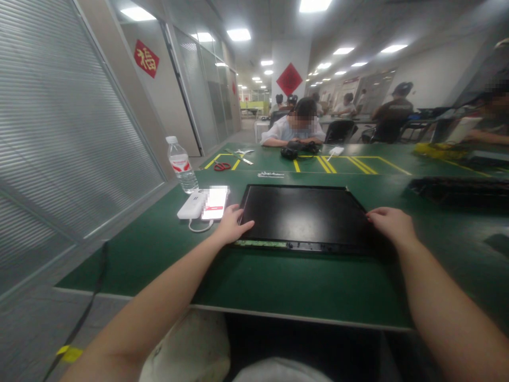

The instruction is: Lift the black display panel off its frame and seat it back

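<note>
A black flat display panel point(302, 215) lies face up on the green table point(286, 286), with a strip of green circuit board point(262, 244) showing along its near edge. My left hand point(231, 225) grips the panel's left edge, the thumb over the top surface and the fingers along the side. At the right edge, my right hand point(393, 223) is closed with thumb and forefinger pinching the frame; its other fingers are curled and partly hidden.
Left of the panel are a phone point(215, 202), a white power bank point(191, 205) with a cable, and a water bottle point(182, 165). Farther back lie red-handled scissors point(222, 166) and a black bundle point(292, 150) before a seated person point(296, 124). A dark long part point(457, 193) lies right.
</note>
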`<state>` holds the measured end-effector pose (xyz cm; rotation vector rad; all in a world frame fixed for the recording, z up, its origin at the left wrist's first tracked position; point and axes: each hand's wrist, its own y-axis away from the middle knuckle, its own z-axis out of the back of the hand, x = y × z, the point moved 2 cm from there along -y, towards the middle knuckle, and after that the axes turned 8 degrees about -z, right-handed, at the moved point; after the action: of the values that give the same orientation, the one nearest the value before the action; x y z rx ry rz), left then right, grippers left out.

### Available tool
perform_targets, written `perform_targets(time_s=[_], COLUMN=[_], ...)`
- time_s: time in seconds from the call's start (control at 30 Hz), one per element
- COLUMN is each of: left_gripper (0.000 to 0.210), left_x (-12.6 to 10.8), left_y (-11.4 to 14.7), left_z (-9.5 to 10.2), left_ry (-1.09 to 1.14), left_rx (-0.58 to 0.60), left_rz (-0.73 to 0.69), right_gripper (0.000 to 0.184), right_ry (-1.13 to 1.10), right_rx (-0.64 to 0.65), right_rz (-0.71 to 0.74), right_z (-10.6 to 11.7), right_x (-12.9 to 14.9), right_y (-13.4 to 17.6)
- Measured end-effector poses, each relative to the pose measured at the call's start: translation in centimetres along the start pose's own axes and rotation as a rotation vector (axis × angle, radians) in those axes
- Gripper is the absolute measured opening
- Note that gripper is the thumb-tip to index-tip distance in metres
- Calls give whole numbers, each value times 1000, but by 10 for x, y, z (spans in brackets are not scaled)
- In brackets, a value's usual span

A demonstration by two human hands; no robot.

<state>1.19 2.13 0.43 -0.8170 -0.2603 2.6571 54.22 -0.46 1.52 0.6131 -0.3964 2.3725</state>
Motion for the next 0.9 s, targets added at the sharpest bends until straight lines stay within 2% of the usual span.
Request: perform_targets(time_s=[0.2,0.7,0.9], left_gripper=[65,61,53], left_x=[-5,-4,-10], left_y=[1,2,6], left_z=[3,2,4], left_ry=[-5,13,30], left_rx=[38,17,-72], left_rz=[23,4,-70], right_gripper=[23,23,20], right_ry=[2,29,-15], right_rx=[-5,-1,-48], right_rz=[5,20,55], right_z=[5,3,-2], right_x=[5,4,-1], right_y=[7,5,-2])
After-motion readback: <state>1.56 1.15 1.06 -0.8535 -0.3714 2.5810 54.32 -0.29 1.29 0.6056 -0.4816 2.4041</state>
